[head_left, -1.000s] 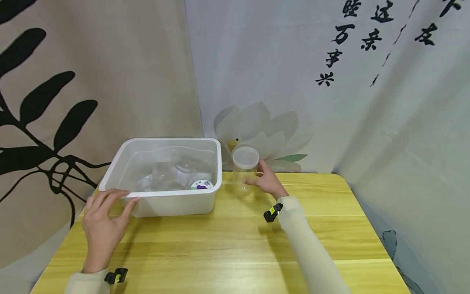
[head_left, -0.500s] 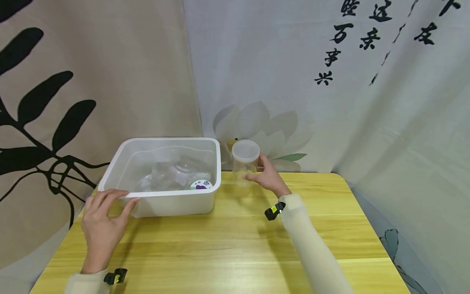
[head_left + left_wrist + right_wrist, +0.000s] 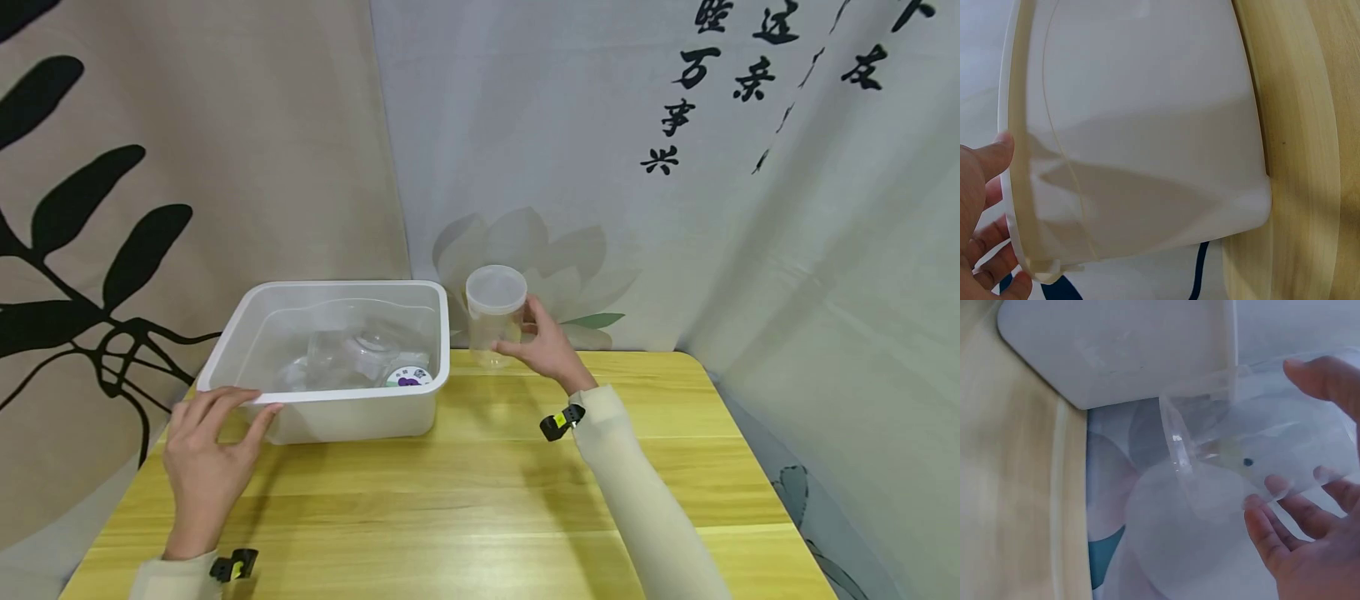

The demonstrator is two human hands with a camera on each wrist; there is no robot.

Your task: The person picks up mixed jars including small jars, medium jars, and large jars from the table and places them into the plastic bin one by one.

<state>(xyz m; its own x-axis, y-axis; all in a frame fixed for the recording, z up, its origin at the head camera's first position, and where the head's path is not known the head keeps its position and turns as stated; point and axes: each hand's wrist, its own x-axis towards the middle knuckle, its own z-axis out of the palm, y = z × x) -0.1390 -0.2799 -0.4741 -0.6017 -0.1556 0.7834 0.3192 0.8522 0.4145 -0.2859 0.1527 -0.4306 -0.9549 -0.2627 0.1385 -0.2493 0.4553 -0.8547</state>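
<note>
A clear plastic jar with a whitish lid (image 3: 497,289) is gripped by my right hand (image 3: 551,354), thumb on the near side and fingers behind. In the right wrist view the jar (image 3: 1222,450) is see-through and off the table, beside the white tub. My left hand (image 3: 210,467) holds the front left part of the rim of the white plastic tub (image 3: 352,417). In the left wrist view, the thumb (image 3: 996,156) lies over the tub's rim. Inside the tub lie several clear plastic containers (image 3: 352,354), one with a round printed label (image 3: 408,377).
The wooden table (image 3: 480,517) bears the tub at its back left. Behind it hangs a cloth backdrop (image 3: 525,125) with printed leaves, a flower and black characters. Another cloth (image 3: 825,250) hangs at the right.
My right hand has raised the jar from the tabletop, moving it up and slightly left. The left hand stays at the tub's rim, and the tub has not visibly moved.
</note>
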